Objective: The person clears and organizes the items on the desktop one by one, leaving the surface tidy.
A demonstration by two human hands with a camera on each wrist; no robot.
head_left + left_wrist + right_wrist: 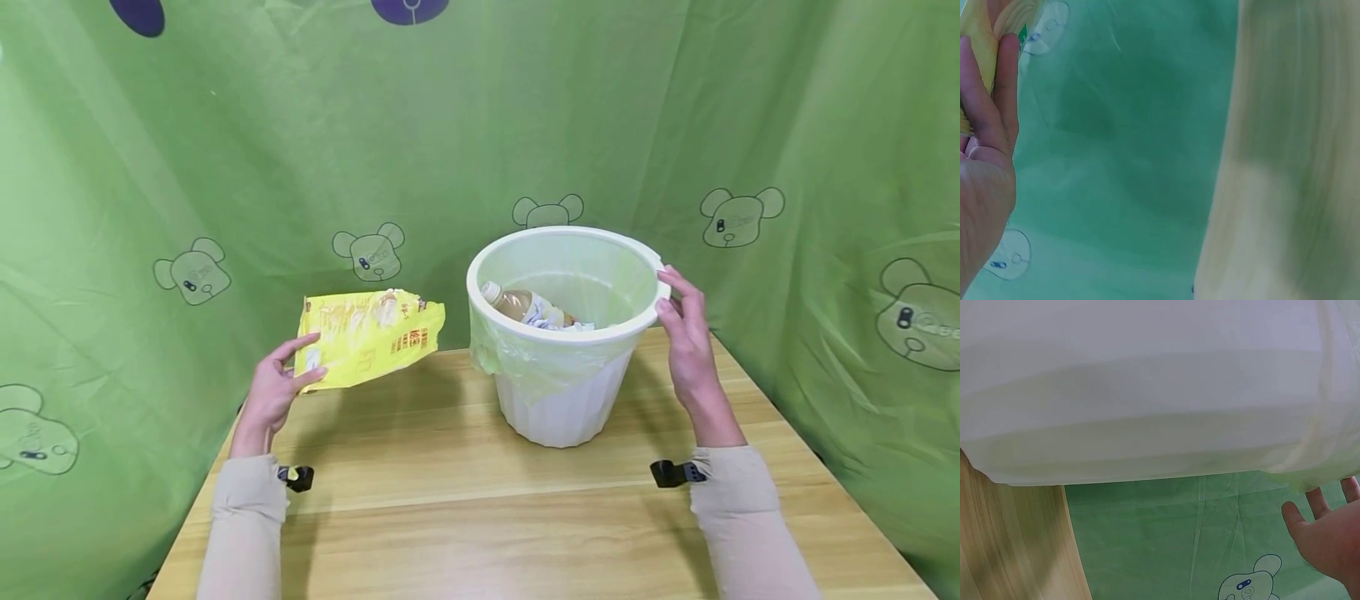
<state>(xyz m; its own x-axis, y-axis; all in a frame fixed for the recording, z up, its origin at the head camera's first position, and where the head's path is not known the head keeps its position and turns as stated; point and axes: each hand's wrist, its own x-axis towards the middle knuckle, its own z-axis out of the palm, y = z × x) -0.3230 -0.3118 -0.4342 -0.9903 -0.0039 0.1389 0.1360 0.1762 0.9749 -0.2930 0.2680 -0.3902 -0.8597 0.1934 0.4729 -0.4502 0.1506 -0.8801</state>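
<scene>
A torn, flattened yellow food packet (367, 337) with red print is pinched at its left edge between the thumb and fingers of my left hand (276, 383). That hand holds it up off the table, left of the white trash bin (558, 408). In the left wrist view only part of the packet (980, 44) shows, beside the fingers. My right hand (686, 333) grips the right side of the bin's rim. The bin has a thin pale-green liner bag (517, 358) folded over its rim. Inside lies a capped bottle (517, 304) of brown drink among crumpled wrappers.
The bin stands toward the back of a wooden table (465, 533). A green curtain (450, 150) printed with bear heads hangs close behind and at both sides. Each forearm wears a black wrist camera (667, 473).
</scene>
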